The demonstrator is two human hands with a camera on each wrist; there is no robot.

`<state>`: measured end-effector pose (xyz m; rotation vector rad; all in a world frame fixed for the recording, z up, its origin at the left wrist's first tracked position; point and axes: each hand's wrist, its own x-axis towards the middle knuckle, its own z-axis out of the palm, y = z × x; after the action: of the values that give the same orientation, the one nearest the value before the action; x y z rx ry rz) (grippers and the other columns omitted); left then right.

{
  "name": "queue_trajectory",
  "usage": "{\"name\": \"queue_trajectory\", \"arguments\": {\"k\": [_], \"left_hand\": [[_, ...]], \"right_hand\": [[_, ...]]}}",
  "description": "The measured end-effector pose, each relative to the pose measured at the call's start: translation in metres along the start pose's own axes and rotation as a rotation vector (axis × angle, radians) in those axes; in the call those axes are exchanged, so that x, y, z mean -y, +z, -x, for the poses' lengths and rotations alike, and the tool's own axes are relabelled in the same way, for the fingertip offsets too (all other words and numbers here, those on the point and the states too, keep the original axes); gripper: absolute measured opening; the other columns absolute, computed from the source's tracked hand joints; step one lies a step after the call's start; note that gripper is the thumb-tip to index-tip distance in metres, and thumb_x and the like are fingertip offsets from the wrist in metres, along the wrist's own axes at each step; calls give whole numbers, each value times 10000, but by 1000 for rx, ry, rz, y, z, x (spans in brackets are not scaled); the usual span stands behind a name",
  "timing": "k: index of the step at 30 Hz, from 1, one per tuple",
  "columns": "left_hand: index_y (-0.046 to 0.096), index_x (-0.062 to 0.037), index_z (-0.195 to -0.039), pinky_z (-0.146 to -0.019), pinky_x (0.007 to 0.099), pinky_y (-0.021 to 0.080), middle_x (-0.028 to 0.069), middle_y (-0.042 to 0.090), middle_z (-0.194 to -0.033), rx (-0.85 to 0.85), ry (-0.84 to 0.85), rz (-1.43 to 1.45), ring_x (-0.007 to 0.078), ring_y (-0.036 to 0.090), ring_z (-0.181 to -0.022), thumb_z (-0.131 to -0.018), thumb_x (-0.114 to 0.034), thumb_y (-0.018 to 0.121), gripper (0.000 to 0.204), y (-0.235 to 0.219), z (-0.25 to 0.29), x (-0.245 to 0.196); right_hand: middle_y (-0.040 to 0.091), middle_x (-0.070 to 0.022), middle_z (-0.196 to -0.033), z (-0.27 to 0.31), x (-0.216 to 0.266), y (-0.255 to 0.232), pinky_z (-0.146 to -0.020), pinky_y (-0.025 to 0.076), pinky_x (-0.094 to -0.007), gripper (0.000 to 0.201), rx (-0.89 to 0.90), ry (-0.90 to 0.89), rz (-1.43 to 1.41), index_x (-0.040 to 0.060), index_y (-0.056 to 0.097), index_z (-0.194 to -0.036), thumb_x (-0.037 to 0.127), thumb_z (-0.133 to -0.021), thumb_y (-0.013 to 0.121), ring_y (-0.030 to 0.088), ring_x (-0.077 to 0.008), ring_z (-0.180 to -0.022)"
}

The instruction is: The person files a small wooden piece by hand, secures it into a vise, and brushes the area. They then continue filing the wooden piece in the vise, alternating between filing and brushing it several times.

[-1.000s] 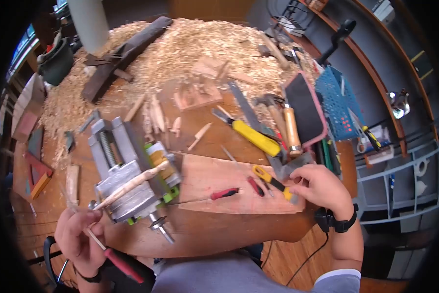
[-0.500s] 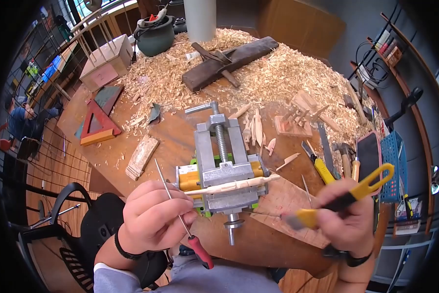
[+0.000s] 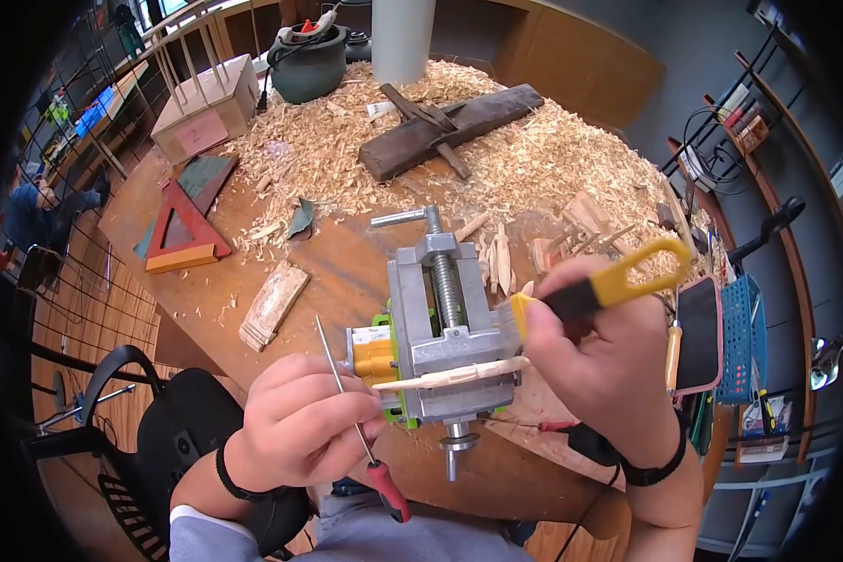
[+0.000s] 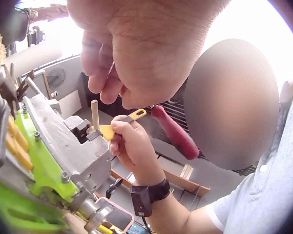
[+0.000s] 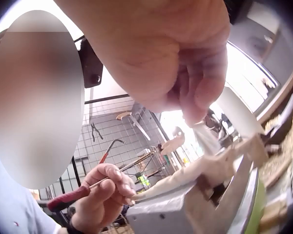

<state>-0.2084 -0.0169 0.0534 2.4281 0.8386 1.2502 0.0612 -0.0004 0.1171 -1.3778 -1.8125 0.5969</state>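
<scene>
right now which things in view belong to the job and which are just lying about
In the job, by the look of it:
carved stick, across the vise
brush, in the right hand
red-handled tool, in the left hand

Apparently just lying about:
red triangle
dark wooden plane
pale wood block
pink-rimmed dark panel
blue basket

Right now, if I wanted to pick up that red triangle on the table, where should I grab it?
I'd pinch the orange bar of the red triangle, coming from the side nearest the person. The bar looks thicker than the flat red frame and faces that way, while the green piece crowds the far side.
</scene>
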Motion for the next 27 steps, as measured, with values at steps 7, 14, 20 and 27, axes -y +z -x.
{"name": "queue_trajectory", "arguments": {"k": [7,14,20,27], "left_hand": [[672,-50,-926,-705,341,558,79,715,-839,19,18,26,247,698,-766,-780,-64,789,187,0,-6,-4],[693,-54,-946,-658,326,550,64,722,-832,116,92,84,230,689,-730,-782,-94,810,206,4,-10,-15],[713,-54,-993,-587,291,516,39,709,-803,219,166,97,198,665,-685,-778,-131,829,256,25,-16,-32],[713,-24,-1014,-518,290,469,33,625,-732,250,147,34,174,612,-620,-744,-102,795,294,66,-24,-59]], "right_hand": [[570,9,-713,1,-8,-7,-549,418,-237,83,-65,-100,36,33,605,-906,63,-889,681,533,-66,-619],[629,-156,-755,73,-46,-69,-635,497,-429,164,283,200,593,20,622,-887,138,-848,730,639,-342,-711],[656,-199,-849,104,-85,-72,-725,514,-469,199,512,242,609,13,626,-915,141,-816,741,647,-411,-830],[646,-138,-913,116,-31,-57,-700,537,-353,356,310,82,-11,-23,645,-1194,108,-881,750,664,-261,-780]]}}
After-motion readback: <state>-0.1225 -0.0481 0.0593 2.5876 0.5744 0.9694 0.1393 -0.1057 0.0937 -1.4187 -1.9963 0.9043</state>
